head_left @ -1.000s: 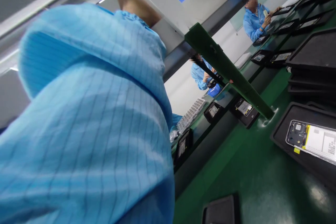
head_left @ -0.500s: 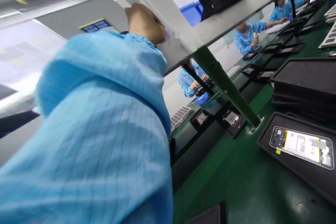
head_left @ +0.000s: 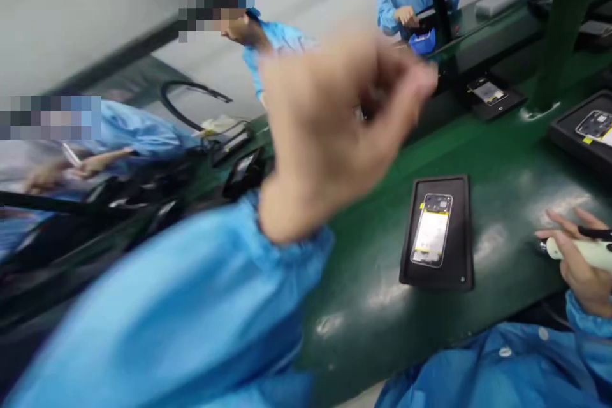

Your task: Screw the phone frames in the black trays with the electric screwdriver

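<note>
My left hand point(head_left: 335, 121) is raised in front of the camera and blurred by motion, its fingers curled in toward the thumb. What it holds, if anything, cannot be made out. At the right edge my right hand point(head_left: 586, 268) grips a pale cylindrical tool point(head_left: 586, 251) with a dark metal tip pointing left, some fingers extended above it. Between the hands, a black tray point(head_left: 459, 229) lies on the green bench point(head_left: 382, 319). An opened phone point(head_left: 431, 229) with a white battery and a small yellow tab rests inside the tray.
Another black tray point(head_left: 568, 131) with an opened phone is at the right edge, beside a green post point(head_left: 557, 44). Behind it sits a further phone tray point(head_left: 495, 99). Across the bench, people in blue coats work near a blue container point(head_left: 422, 42) and a curved black cable point(head_left: 176, 105).
The view has swung down and left. My left hand has left the white overhead frame and now appears over the bench. My right hand with the tool and the nearer phone tray have come into view.
</note>
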The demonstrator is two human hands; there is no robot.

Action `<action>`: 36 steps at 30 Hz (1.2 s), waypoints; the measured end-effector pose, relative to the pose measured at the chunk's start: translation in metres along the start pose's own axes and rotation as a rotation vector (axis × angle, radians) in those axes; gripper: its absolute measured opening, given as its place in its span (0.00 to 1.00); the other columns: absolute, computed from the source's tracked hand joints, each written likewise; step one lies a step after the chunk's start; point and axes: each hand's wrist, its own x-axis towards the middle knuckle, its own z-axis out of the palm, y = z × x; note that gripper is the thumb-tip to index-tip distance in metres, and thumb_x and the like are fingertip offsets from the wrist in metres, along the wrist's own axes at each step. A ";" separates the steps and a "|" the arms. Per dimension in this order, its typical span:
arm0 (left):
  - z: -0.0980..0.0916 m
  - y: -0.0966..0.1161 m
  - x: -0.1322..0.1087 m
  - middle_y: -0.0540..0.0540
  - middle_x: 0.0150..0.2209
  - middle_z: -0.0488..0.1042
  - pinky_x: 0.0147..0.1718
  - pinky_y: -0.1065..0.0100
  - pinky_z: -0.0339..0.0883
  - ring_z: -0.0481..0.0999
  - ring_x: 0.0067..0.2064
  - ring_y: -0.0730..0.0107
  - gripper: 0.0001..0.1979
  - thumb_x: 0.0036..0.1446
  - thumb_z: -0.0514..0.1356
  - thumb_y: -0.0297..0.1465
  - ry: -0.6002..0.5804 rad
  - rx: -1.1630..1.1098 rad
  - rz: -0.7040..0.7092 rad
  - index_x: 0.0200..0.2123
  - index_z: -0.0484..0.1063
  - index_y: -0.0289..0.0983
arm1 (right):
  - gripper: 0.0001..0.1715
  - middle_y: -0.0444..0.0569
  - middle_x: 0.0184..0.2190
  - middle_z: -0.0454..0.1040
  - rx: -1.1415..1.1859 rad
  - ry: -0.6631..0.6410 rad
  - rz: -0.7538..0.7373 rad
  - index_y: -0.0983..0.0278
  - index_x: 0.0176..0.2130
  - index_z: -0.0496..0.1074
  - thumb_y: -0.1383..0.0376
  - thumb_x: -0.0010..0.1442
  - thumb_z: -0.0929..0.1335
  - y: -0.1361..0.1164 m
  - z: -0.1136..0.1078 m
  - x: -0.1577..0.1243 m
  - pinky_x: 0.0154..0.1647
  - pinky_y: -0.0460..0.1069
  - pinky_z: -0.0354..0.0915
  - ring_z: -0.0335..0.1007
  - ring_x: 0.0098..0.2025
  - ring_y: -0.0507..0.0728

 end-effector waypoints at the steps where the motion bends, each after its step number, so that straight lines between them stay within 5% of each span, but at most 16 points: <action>1: -0.001 -0.003 -0.044 0.55 0.28 0.75 0.32 0.72 0.69 0.73 0.28 0.79 0.10 0.61 0.59 0.33 -0.004 -0.010 0.060 0.29 0.73 0.34 | 0.30 0.48 0.32 0.79 0.048 -0.015 -0.023 0.61 0.54 0.63 0.60 0.56 0.74 -0.011 0.006 -0.003 0.37 0.54 0.72 0.78 0.35 0.60; 3: 0.008 -0.014 -0.125 0.50 0.31 0.79 0.33 0.73 0.72 0.78 0.33 0.74 0.04 0.60 0.60 0.27 -0.135 -0.202 -0.002 0.32 0.74 0.35 | 0.22 0.43 0.26 0.76 0.161 -0.096 -0.074 0.60 0.48 0.65 0.62 0.57 0.73 -0.035 0.023 -0.013 0.33 0.53 0.72 0.75 0.27 0.57; 6: 0.037 -0.027 -0.218 0.43 0.40 0.81 0.41 0.68 0.75 0.80 0.42 0.67 0.08 0.61 0.57 0.24 -0.255 -0.433 -0.115 0.40 0.74 0.35 | 0.11 0.35 0.17 0.67 0.286 -0.261 -0.128 0.58 0.40 0.64 0.63 0.60 0.71 -0.064 0.059 -0.030 0.30 0.51 0.70 0.71 0.21 0.54; 10: 0.064 -0.016 -0.279 0.41 0.41 0.80 0.44 0.65 0.75 0.80 0.43 0.65 0.07 0.61 0.57 0.25 -0.257 -0.624 -0.260 0.40 0.75 0.37 | 0.14 0.37 0.18 0.70 0.144 -0.457 -0.147 0.60 0.44 0.63 0.63 0.61 0.70 -0.075 0.111 -0.049 0.26 0.49 0.67 0.71 0.21 0.54; 17: 0.072 -0.002 -0.291 0.43 0.37 0.79 0.41 0.65 0.74 0.78 0.39 0.65 0.05 0.61 0.59 0.29 -0.243 -0.850 -0.381 0.36 0.76 0.37 | 0.09 0.38 0.17 0.70 -0.035 -0.563 -0.161 0.61 0.39 0.64 0.62 0.60 0.68 -0.067 0.150 -0.068 0.36 0.51 0.71 0.71 0.21 0.53; 25: 0.074 -0.002 -0.292 0.44 0.34 0.79 0.38 0.66 0.73 0.78 0.37 0.65 0.07 0.61 0.59 0.30 -0.216 -0.894 -0.458 0.34 0.76 0.37 | 0.19 0.43 0.16 0.71 -0.172 -0.587 -0.226 0.62 0.23 0.68 0.56 0.63 0.67 -0.068 0.151 -0.071 0.35 0.51 0.72 0.70 0.22 0.53; 32: 0.077 -0.001 -0.292 0.45 0.33 0.79 0.39 0.67 0.72 0.78 0.36 0.65 0.05 0.60 0.60 0.30 -0.202 -0.884 -0.455 0.34 0.76 0.37 | 0.15 0.42 0.18 0.71 -0.135 -0.584 -0.092 0.62 0.31 0.70 0.54 0.60 0.70 -0.053 0.145 -0.072 0.29 0.50 0.70 0.69 0.21 0.53; 36: 0.077 -0.002 -0.293 0.45 0.33 0.79 0.39 0.66 0.72 0.78 0.36 0.65 0.05 0.60 0.60 0.30 -0.203 -0.882 -0.479 0.33 0.75 0.37 | 0.14 0.42 0.18 0.72 -0.166 -0.611 -0.151 0.63 0.30 0.70 0.56 0.62 0.68 -0.053 0.145 -0.071 0.36 0.52 0.72 0.69 0.22 0.53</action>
